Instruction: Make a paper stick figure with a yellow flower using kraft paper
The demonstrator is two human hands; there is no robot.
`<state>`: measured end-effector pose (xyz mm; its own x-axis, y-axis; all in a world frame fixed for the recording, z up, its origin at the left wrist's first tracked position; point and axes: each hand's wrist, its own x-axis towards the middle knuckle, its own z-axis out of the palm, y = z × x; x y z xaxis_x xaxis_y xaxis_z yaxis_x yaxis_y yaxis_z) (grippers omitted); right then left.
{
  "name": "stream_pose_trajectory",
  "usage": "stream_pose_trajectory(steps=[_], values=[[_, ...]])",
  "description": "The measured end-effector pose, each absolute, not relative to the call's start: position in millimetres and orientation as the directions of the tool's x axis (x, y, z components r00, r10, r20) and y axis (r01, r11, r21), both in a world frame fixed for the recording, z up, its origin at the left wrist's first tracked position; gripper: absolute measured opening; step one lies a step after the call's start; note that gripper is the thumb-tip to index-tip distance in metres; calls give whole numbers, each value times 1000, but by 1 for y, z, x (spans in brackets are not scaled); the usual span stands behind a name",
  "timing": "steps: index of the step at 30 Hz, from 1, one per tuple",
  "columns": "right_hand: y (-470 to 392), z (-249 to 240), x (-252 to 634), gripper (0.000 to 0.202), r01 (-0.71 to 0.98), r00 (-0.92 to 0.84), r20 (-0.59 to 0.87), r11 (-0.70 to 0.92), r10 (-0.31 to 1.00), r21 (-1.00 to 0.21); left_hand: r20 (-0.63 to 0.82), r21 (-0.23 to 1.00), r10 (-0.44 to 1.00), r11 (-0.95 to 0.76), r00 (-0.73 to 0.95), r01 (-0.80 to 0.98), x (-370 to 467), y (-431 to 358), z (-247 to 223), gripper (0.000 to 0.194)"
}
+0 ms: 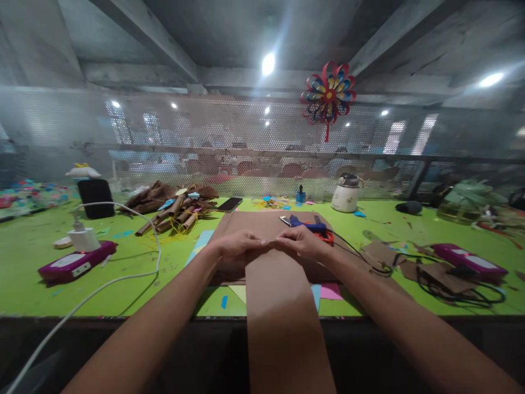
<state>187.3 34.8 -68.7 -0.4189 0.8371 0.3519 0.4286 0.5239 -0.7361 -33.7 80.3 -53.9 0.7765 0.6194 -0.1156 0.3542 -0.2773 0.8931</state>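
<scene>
A long strip of brown kraft paper (283, 306) runs from the bottom of the view up over the table edge, and its far end is pinched between both hands. My left hand (240, 243) grips the left corner of that end with thumb and finger. At the right corner, my right hand (305, 242) does the same, its fingertips close to the left ones. Beneath the hands lies a brown board (233, 224) on the green table. Just behind my right hand rests a blue glue gun (301, 221), with orange-red handles (328, 237) beside it, partly hidden.
On the left are a purple power strip (77, 261) with a white charger and cable, and brown paper rolls (176, 213). A phone (230, 204) and a white bottle (345, 194) stand farther back. Another purple power strip (470, 262) and black cords lie right.
</scene>
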Motion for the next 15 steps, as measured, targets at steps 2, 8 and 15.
stream_pose_trajectory(steps=[2,8,15], values=[[33,-67,187,37,437,-415,349,520,841,-734,-97,900,628,-275,772,337,-32,79,-54,44],[29,-60,186,38,438,-401,340,504,850,-744,4,808,608,-470,794,355,-28,69,-43,42],[36,-64,193,40,424,-434,303,490,848,-762,21,703,652,-549,758,453,-24,62,-37,45]])
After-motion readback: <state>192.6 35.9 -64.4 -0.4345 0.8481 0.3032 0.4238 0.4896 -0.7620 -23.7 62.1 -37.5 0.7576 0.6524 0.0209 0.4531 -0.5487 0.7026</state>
